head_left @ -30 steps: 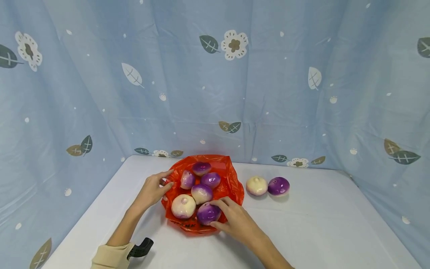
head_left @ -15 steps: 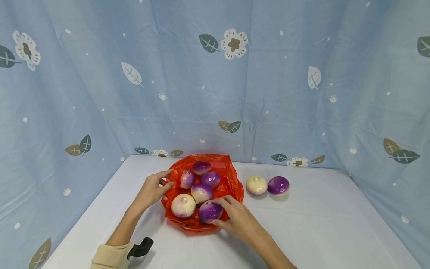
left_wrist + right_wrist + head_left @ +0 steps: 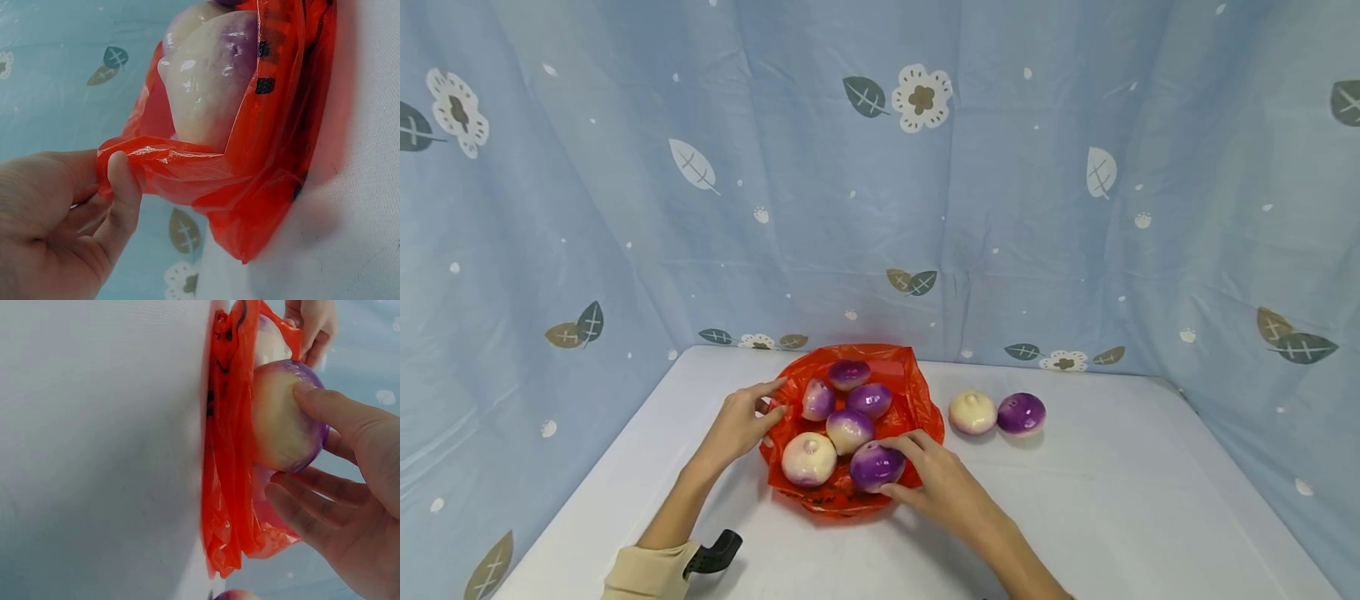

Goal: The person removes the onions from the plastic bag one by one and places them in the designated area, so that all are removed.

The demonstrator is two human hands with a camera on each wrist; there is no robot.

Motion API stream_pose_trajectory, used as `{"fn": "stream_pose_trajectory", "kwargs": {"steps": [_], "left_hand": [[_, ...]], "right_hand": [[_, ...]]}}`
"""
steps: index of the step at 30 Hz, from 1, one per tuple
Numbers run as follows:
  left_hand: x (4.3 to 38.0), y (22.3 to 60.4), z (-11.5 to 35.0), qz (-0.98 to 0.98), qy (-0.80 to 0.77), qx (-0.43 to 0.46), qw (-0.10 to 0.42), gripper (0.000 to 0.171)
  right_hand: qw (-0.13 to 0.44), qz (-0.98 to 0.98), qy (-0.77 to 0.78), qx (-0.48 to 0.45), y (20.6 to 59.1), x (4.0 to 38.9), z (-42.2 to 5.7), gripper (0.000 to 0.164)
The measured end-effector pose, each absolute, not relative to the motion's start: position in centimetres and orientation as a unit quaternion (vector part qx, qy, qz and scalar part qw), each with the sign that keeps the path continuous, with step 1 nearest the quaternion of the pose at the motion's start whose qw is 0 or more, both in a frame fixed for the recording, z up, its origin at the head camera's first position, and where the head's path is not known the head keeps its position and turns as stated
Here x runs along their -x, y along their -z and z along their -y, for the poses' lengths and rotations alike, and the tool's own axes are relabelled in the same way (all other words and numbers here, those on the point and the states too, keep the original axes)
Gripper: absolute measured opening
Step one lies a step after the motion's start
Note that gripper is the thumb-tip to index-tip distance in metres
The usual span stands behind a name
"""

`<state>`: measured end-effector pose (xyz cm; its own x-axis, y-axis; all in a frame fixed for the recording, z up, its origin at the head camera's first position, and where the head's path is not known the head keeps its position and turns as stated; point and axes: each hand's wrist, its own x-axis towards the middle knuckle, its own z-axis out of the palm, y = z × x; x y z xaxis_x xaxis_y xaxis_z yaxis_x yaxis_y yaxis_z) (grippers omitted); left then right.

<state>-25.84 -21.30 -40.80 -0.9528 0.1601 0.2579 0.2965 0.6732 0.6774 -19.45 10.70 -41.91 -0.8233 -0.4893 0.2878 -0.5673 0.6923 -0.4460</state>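
Note:
A red plastic bag (image 3: 917, 408) lies spread wide on the table, with several glossy purple-and-white turnips inside. My left hand (image 3: 741, 425) pinches the bag's rim at its left side; in the left wrist view the thumb (image 3: 122, 181) presses the folded film. At the bag's front right, my right hand (image 3: 943, 487) grips a purple-topped turnip (image 3: 874, 468), thumb on the near side and fingers beyond it. The right wrist view shows this turnip's (image 3: 275, 419) pale side against the bag's edge. Left of it sits a mostly white turnip (image 3: 808, 460).
Two more turnips rest on the white table right of the bag, a pale one (image 3: 972, 413) beside a purple one (image 3: 1021, 414). A blue patterned curtain (image 3: 1022, 208) hangs behind and around the table. A black strap piece (image 3: 718, 552) sticks out from the left sleeve (image 3: 651, 571).
My right hand has shifted the gripped turnip slightly to the right and away from me, inside the bag. The left hand has stayed at the rim.

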Motion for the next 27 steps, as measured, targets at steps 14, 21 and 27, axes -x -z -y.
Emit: {"fn": "stream_pose_trajectory", "kwargs": {"steps": [14,21,27], "left_hand": [[26.1,40.7,21.0,0.91,0.385,0.125,0.09,0.048],[26.1,40.5,20.9,0.908,0.386,0.132,0.099,0.047],[25.8,40.7,21.1,0.907,0.389,0.128,0.095,0.049]], "right_hand": [[0.092,0.915,-0.273,-0.283,41.5,19.8,-11.7,0.054],[0.109,0.913,-0.285,-0.272,41.3,20.0,-12.4,0.052],[0.11,0.91,-0.295,-0.269,41.2,20.3,-12.9,0.051]]}}
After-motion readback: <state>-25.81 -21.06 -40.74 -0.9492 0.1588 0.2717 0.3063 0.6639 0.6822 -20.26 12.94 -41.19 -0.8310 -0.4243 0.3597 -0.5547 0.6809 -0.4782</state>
